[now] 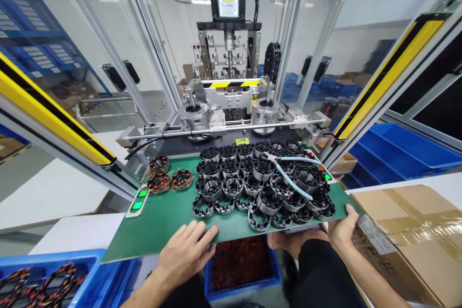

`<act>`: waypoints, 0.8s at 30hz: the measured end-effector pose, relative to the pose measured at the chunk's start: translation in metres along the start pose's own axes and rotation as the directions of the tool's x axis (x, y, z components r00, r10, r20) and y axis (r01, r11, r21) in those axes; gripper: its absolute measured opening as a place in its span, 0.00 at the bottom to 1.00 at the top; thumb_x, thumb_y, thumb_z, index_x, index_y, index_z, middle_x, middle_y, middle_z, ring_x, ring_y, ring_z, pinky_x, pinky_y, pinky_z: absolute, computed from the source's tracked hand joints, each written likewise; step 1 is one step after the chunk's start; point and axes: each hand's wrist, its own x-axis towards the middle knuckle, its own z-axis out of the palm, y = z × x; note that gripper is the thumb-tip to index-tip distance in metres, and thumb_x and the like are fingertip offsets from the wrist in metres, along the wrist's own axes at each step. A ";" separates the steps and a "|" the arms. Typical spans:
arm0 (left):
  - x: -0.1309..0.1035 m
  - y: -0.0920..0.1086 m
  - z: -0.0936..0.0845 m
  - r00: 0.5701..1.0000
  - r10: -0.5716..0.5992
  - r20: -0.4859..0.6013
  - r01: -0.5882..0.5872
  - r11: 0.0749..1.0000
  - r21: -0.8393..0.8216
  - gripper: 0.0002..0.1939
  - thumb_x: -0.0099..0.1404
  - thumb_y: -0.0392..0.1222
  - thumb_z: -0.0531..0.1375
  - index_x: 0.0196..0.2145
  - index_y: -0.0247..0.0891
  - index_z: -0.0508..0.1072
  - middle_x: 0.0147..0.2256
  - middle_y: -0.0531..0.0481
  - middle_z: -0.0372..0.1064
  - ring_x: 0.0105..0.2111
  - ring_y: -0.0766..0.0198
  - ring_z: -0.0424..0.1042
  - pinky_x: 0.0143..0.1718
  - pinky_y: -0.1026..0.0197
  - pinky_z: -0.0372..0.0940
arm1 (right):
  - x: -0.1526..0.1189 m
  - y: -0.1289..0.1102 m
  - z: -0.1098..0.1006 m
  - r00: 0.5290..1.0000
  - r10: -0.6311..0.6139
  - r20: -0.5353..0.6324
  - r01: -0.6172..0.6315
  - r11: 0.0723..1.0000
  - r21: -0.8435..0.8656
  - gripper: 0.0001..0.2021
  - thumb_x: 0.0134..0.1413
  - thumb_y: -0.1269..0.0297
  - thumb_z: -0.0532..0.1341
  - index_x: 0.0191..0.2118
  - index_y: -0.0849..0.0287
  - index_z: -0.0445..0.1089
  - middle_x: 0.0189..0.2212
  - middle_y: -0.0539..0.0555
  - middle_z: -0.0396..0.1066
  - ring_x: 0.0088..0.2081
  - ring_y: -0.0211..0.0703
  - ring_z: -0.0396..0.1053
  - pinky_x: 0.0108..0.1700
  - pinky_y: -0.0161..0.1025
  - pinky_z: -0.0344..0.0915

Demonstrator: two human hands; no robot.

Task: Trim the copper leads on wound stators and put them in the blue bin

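My left hand (189,249) rests at the front edge of the green work surface (155,224), its fingers slightly spread and holding nothing. At the right front corner, my right hand (344,226) grips the edge of the surface, thumb on top and the other fingers hidden. Between the hands, black-and-metal stator rings (233,185) stand in stacked rows. Pliers (292,182) with light blue handles lie open on top of the rings. Several rings wound with copper wire (182,179) sit at the left of the surface.
Behind the surface stands a machine with two clear cylinders (265,114). A cardboard box (415,240) is at the right. Blue bins hold wound rings (54,281) at lower left and reddish material (241,262) beneath the front edge. Yellow-black posts (54,110) flank both sides.
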 end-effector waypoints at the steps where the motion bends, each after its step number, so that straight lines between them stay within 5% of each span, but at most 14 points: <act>1: -0.001 0.000 0.000 1.000 0.000 0.001 0.000 1.000 -0.003 0.11 0.77 0.43 0.55 0.49 0.41 0.77 0.38 0.47 0.72 0.41 0.56 0.70 0.45 0.56 0.60 | 0.000 0.000 0.000 1.000 -0.001 0.002 0.001 1.000 -0.004 0.19 0.47 0.47 0.61 0.41 0.54 0.72 0.44 0.51 0.79 0.59 0.49 0.71 0.62 0.45 0.71; 24: -0.002 0.001 0.001 1.000 -0.005 0.007 0.005 1.000 -0.022 0.13 0.80 0.44 0.52 0.50 0.41 0.76 0.39 0.47 0.71 0.42 0.54 0.68 0.46 0.55 0.59 | 0.005 0.004 -0.003 1.000 0.006 0.009 -0.007 0.999 0.049 0.19 0.50 0.48 0.61 0.42 0.55 0.73 0.43 0.49 0.79 0.54 0.47 0.74 0.55 0.42 0.73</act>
